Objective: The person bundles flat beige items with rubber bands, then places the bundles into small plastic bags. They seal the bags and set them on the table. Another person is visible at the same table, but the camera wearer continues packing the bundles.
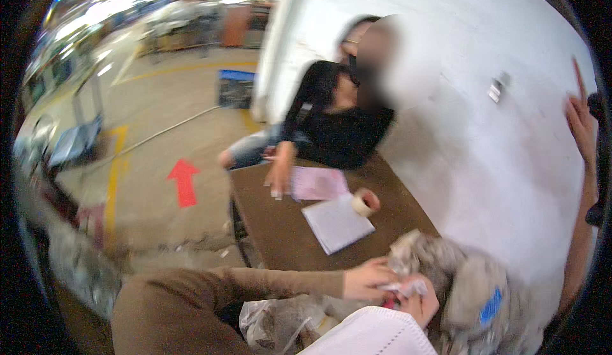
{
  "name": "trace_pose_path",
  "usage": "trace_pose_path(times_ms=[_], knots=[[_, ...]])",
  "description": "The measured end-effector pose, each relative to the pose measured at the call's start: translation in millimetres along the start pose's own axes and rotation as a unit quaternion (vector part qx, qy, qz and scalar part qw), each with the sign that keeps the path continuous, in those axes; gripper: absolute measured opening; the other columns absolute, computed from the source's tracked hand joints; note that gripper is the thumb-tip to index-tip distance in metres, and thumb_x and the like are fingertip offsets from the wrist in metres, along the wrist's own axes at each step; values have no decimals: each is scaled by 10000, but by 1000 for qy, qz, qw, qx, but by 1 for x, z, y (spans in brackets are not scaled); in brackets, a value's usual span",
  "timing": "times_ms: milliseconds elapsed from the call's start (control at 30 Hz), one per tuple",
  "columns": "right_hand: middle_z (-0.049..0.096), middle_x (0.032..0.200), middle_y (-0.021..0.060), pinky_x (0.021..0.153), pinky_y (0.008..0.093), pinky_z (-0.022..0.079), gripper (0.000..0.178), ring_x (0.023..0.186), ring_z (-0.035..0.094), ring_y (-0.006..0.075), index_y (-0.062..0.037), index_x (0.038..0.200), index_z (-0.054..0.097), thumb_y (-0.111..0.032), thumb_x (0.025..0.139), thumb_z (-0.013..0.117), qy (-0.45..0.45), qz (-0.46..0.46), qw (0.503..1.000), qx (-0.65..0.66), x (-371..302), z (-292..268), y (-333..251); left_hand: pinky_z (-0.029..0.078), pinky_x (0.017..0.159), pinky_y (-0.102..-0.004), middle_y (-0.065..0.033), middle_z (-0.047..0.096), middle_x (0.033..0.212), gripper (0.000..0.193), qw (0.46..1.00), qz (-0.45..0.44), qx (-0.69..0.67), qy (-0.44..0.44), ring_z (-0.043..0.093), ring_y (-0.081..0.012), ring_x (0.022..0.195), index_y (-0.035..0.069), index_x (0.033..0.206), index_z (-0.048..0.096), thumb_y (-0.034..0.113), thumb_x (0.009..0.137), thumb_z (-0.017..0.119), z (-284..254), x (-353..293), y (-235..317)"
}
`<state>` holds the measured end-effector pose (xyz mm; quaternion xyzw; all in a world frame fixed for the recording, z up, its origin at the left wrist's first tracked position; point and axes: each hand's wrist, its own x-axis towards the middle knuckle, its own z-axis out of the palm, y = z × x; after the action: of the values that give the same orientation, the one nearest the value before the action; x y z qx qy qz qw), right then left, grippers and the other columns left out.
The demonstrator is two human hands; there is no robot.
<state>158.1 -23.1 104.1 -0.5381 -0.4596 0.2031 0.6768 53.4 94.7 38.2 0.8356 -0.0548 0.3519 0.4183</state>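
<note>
My left hand, at the end of a brown sleeve, has its fingers bent over a small white and red thing near the table's front right corner. Close against it, my right hand curls round the same thing, beside a white cloth or sleeve with a row of small holes. Blur hides what kind of thing it is. Just beyond my hands lies a crumpled greyish-brown bundle, apparently plastic-wrapped. A larger such bundle, with a blue patch on it, stands to the right.
The brown table carries a white paper pad, pink paper and a tape roll. A person in black sits behind it. Clear plastic bags lie below my left forearm. A bare forearm rises at the right edge.
</note>
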Motion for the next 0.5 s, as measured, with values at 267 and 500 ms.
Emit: trace_pose_path(times_ms=[267,500], knots=[[436,722,-41,544,212,317,194,646,397,45,-72,829,540,-187,972,475,26,244,943,226,-26,13,10,204,1078,-426,-1,631,926,143,997,-55,50,-25,553,-185,1031,132,1008,653,127,877,595,-28,-38,15],[414,676,-38,544,219,279,279,602,343,63,-101,798,476,-286,1001,426,17,154,944,291,-48,4,-18,112,1111,-552,-34,611,931,127,986,-17,166,22,552,-232,1046,100,959,618,105,833,603,0,-28,29]])
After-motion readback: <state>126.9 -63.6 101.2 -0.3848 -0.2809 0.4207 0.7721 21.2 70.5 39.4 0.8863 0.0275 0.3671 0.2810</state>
